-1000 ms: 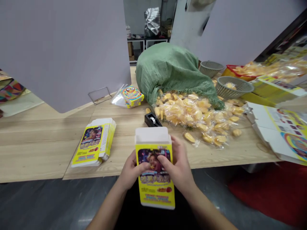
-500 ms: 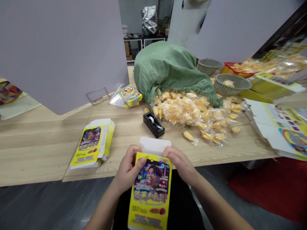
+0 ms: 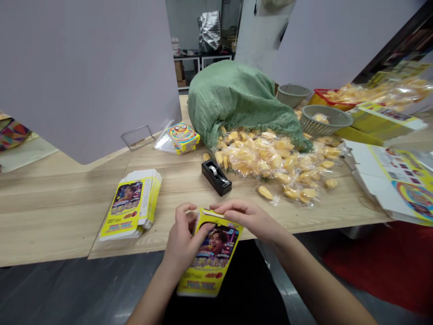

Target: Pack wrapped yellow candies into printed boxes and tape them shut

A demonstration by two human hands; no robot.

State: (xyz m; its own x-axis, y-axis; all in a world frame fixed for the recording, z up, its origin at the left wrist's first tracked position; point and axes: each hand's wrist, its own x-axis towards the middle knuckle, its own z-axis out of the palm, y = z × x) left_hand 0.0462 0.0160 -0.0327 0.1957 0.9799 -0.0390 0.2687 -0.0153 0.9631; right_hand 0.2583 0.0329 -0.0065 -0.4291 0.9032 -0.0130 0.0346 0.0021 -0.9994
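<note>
A yellow printed cardboard box [image 3: 211,262] is tilted above my lap, in front of the table edge. My left hand [image 3: 184,237] is closed round its upper left side, the thumb lying on the printed front. At the top end, the fingers of my right hand [image 3: 245,218] press on the flap, which is folded over the opening. Left of it on the table lies a stack of similar flat boxes [image 3: 130,203]. A black tape dispenser [image 3: 217,178] stands just beyond my hands.
A green woven sack [image 3: 237,90] spills wrapped yellow snacks [image 3: 270,155] across the table. Grey baskets [image 3: 324,122], a red tray [image 3: 334,104] and an unfolded carton [image 3: 375,180] are on the right. Small printed boxes [image 3: 183,135] sit beside a wire frame [image 3: 138,137].
The white flap that stood up at the box top is now folded down. My right hand has moved over the top end, and the box has tilted.
</note>
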